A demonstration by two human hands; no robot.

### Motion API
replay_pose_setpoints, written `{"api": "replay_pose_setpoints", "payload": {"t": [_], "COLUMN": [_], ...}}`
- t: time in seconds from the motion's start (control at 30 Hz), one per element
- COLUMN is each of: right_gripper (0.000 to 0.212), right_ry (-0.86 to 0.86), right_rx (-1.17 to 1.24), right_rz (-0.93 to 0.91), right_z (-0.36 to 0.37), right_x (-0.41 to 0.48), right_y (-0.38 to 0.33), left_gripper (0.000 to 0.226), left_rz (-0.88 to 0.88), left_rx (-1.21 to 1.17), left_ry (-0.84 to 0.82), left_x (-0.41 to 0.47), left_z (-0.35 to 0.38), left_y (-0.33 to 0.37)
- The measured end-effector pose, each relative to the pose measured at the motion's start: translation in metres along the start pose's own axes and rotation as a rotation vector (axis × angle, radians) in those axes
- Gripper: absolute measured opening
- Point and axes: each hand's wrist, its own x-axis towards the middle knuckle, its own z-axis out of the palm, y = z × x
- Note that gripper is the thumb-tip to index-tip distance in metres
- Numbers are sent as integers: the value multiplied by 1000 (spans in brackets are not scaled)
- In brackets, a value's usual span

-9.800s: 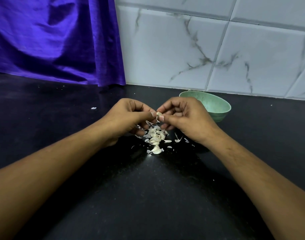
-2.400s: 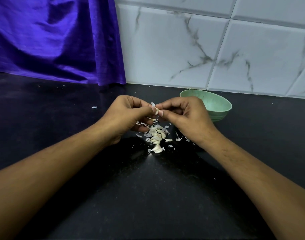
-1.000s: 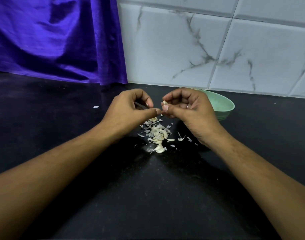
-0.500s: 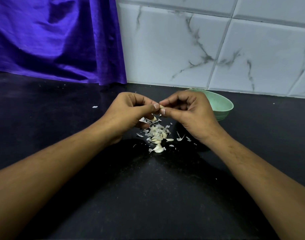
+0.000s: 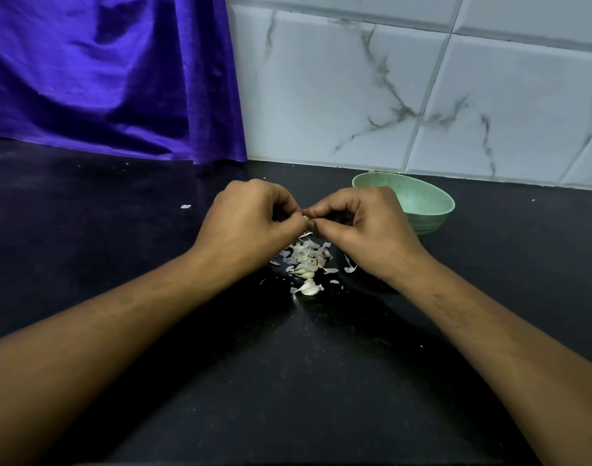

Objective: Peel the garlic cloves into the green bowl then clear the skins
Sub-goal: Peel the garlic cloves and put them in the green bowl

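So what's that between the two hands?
A small garlic clove, pinched by the left hand and right hand, above the skins, in the head view.

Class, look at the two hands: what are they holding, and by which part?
A small garlic clove, pinched from opposite sides by the left hand and right hand; the fingers hide most of it.

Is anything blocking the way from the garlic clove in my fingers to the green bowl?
Nothing visible does. Left hand and right hand pinch the garlic clove; the green bowl sits open just past the right hand, which hides part of its rim.
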Motion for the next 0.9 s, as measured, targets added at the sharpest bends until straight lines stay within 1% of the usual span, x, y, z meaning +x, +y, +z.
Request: {"api": "replay_pose_setpoints", "payload": {"t": [0.1, 0.23, 0.3, 0.43, 0.53, 0.6, 0.67, 0.83, 0.9], "right_gripper": [10, 10, 9, 10, 11, 18, 23, 15, 13], "right_ry": [-14, -15, -12, 90, 130, 126, 111, 94, 92], "right_rx": [106, 176, 247, 506, 637, 661, 641, 608, 605], "right_rz": [45, 43, 37, 69, 135, 185, 220, 276, 286], "right_z": [-1, 0, 2, 1, -5, -6, -6, -6, -6], "right_x": [0, 1, 1, 3, 4, 4, 3, 2, 2], "right_y": [-2, -2, -2, -7, -8, -7, -6, -8, -8], "left_gripper": [25, 27, 23, 14, 20, 28, 30, 34, 29], "left_rz": [-26, -51, -64, -89, -110, -104, -90, -40, -22], "left_rx": [-49, -107, -124, -93, -99, -106, -103, -110, -123], "left_ry": [3, -18, -33, -58, -86, -97, -95, -71, -68], "left_x": [2, 3, 3, 5, 6, 7, 8, 7, 8], "left_z": [-1, -4, -4, -3, -3, -3, -1, 2, 2], "left_y": [1, 3, 3, -2, -6, -7, -8, -12, -13]}}
